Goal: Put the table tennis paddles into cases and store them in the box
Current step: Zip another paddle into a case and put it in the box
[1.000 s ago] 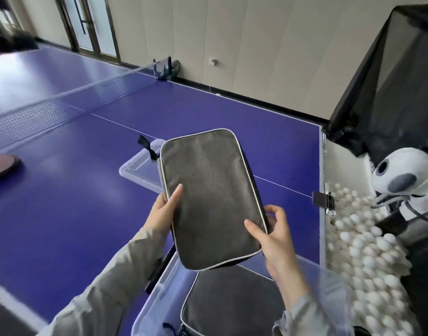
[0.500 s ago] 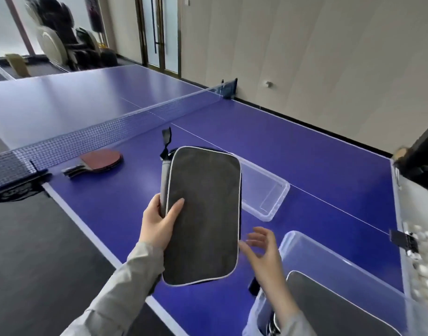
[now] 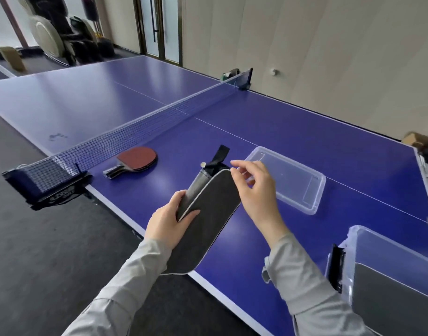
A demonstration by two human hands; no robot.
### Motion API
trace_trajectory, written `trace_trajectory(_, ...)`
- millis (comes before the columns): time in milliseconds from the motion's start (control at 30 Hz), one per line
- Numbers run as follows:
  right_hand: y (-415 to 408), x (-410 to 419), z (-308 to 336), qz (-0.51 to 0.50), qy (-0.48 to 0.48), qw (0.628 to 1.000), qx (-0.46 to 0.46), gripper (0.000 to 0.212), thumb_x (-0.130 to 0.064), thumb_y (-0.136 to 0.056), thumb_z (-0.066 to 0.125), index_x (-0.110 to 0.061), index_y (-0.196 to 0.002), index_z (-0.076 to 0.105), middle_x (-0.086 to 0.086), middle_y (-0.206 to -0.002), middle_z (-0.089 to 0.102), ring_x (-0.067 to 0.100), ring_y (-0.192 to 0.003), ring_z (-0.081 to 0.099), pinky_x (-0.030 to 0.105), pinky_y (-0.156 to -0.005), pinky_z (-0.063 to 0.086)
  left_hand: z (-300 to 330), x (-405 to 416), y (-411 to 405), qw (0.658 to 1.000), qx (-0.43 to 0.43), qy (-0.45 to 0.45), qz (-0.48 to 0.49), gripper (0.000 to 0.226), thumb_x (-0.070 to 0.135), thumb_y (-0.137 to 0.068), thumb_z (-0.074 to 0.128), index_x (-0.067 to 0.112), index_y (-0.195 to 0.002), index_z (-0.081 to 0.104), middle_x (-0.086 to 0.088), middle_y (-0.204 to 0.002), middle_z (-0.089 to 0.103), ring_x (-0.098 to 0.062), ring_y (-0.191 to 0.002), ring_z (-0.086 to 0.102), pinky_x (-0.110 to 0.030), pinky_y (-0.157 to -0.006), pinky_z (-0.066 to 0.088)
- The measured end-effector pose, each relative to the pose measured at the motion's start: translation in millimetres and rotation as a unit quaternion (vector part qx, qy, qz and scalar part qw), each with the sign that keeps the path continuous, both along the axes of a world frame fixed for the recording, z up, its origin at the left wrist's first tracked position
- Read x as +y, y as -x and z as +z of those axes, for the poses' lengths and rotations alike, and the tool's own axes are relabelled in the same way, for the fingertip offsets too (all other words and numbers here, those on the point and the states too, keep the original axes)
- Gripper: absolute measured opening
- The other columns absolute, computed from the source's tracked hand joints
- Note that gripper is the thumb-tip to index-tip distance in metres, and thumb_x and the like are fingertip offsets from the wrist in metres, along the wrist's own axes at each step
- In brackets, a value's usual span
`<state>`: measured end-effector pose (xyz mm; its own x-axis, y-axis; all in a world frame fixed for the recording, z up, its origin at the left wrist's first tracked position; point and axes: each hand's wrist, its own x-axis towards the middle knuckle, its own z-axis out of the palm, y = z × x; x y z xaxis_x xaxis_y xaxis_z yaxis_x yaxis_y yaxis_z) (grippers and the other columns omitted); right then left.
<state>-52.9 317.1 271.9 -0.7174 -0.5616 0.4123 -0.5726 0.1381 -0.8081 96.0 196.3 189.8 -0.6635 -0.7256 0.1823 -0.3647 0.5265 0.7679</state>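
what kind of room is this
Probably an indoor games or recreation room: a blue table tennis table with a net fills it, a red paddle lies near the net, and massage chairs stand at the back.

Beige panelled wall [image 3: 329, 57], dark grey carpet [image 3: 50, 251], glass doors [image 3: 159, 25], massage chair [image 3: 55, 32] beyond the blue table [image 3: 293, 122].

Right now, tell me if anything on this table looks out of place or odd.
Nothing looks damaged or spilled. One paddle lies uncased on the table near the net. The box's clear lid lies off, apart from the box. The left hand holds a grey case; the right hand hovers at its top.
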Motion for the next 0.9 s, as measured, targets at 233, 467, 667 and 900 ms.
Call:
trace_trajectory(233,20,-50,5,-0.009,-0.076,0.985,0.154,0.018,-0.028,-0.085,0.068,-0.014,-0.097,0.068,0.001,-0.086,0.054,0.018,-0.089,0.052,0.020,-0.077,0.045,-14,-44,18,0.992,-0.070,0.089,-0.049,0.038,0.054,-0.083,0.059,0.045,-0.115,0.040,0.029,-0.080,0.052,-0.017,-0.085,0.063,-0.025,-0.067,0.037)
trace_trajectory(467,79,-95,-23,0.023,-0.228,0.967,0.112,0.012,-0.029,-0.084,0.067,-0.017,-0.085,0.067,-0.005,-0.080,0.047,0.015,-0.082,0.048,0.029,-0.073,0.043,-14,-94,61,0.977,-0.104,0.150,-0.108,0.040,0.052,-0.083,0.060,0.047,-0.114,0.037,0.024,-0.092,0.064,-0.015,-0.082,0.063,-0.023,-0.065,0.038)
trace_trajectory(667,116,-115,-32,-0.006,-0.178,0.983,0.039,0.013,-0.017,-0.084,0.064,-0.022,-0.074,0.057,-0.009,-0.071,0.058,0.007,-0.064,0.050,0.019,-0.064,0.038,-16,-128,103,0.968,-0.126,0.160,-0.145,0.041,0.053,-0.084,0.059,0.038,-0.121,0.046,0.019,-0.101,0.066,-0.016,-0.087,0.063,-0.023,-0.069,0.040)
trace_trajectory(900,151,-127,-46,-0.107,-0.157,0.981,-0.040,0.016,-0.022,-0.081,0.070,-0.023,-0.070,0.059,-0.015,-0.064,0.061,0.005,-0.066,0.060,0.020,-0.065,0.047,-22,-163,138,0.962,-0.117,0.141,-0.200,0.045,0.052,-0.085,0.060,0.036,-0.125,0.049,0.018,-0.103,0.067,-0.017,-0.090,0.064,-0.024,-0.073,0.043)
